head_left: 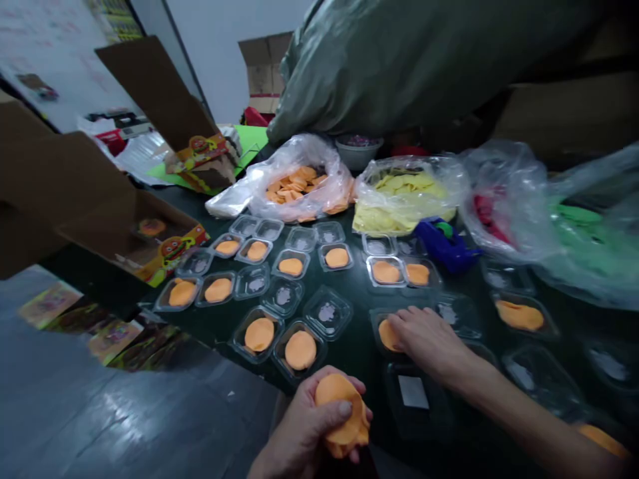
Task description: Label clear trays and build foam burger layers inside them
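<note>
My left hand [319, 419], at the bottom centre, is closed around a stack of thin orange discs [342, 416], the thumb pressed across the front. To its upper right, my right hand [419, 336] reaches down into a clear plastic container [379, 319]. Its fingers are closed at an orange disc [387, 335] there; the fingertips are partly hidden. Left of that container lies an open lid [328, 313]. Two open containers, each with an orange disc [300, 350] inside, stand just beyond my left hand. A dark container with a white label [413, 392] sits below my right hand.
Several more lidded containers with orange discs [291, 267] cover the dark table. Behind them lie plastic bags of orange discs [294, 185], yellow discs [409, 189], red pieces [492, 216] and green pieces [579, 223]. A blue tape dispenser [446, 246] and an open cardboard box [114, 213] flank them.
</note>
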Available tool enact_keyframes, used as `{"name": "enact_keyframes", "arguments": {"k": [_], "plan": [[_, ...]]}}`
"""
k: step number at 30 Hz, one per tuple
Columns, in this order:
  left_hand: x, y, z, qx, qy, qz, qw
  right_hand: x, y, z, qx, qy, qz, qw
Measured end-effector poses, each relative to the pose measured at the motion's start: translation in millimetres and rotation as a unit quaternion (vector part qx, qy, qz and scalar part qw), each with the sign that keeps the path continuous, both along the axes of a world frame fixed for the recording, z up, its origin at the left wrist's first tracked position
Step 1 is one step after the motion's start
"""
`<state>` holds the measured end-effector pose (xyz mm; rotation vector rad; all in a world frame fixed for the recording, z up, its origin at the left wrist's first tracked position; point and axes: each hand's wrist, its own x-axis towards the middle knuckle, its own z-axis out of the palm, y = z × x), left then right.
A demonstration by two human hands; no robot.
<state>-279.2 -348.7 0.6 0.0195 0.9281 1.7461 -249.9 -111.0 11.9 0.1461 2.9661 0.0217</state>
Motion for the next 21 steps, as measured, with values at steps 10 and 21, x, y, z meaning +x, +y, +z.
{"name": "enact_keyframes", "arguments": {"k": [10, 21], "plan": [[13, -8, -13.2, -0.033, -0.024, -0.045, 0.998, -2, 9, 12.0, -0.025, -0.006, -0.02, 0.999], [19, 4, -13.1, -0.044, -0.007, -0.054, 0.998, 85, 10, 20.8, -0.46, 0.122, -0.201, 0.856]]}}
